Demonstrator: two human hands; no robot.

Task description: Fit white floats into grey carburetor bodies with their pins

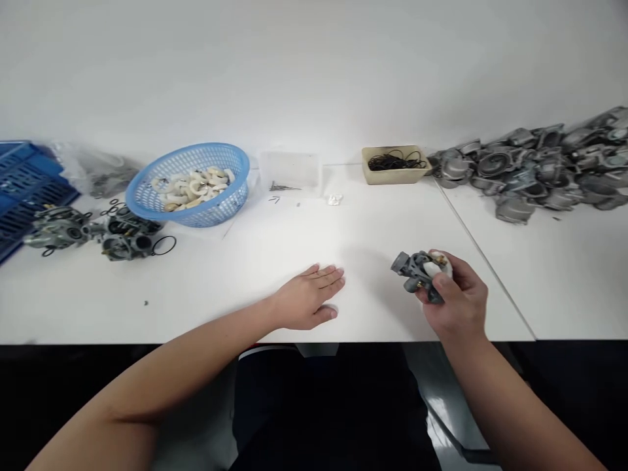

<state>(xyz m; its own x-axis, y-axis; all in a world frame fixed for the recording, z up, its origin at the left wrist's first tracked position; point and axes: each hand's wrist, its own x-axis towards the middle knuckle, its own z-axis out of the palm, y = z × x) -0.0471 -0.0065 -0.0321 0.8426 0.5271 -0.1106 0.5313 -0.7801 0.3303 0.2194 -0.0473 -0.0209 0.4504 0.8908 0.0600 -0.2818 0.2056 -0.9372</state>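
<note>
My right grip (458, 297) is clenched around a grey carburetor (415, 271), a white plastic piece (436, 265) seated against it, while my left grip (307, 297) lies open on the bench (373, 229), holding nothing. Far left, two carburetors (130, 243) look assembled, with black rubber rings (163, 245) lying beside them. A blue basket (189, 163) still holds many white pieces (191, 190). Far right, a large heap of metal bowls (530, 167) sits beyond a tray of black rings (395, 163), with nothing between me and any of it.

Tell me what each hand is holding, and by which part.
Right hand grips a carburetor by its white end; left hand rests flat, holding nothing.
</note>
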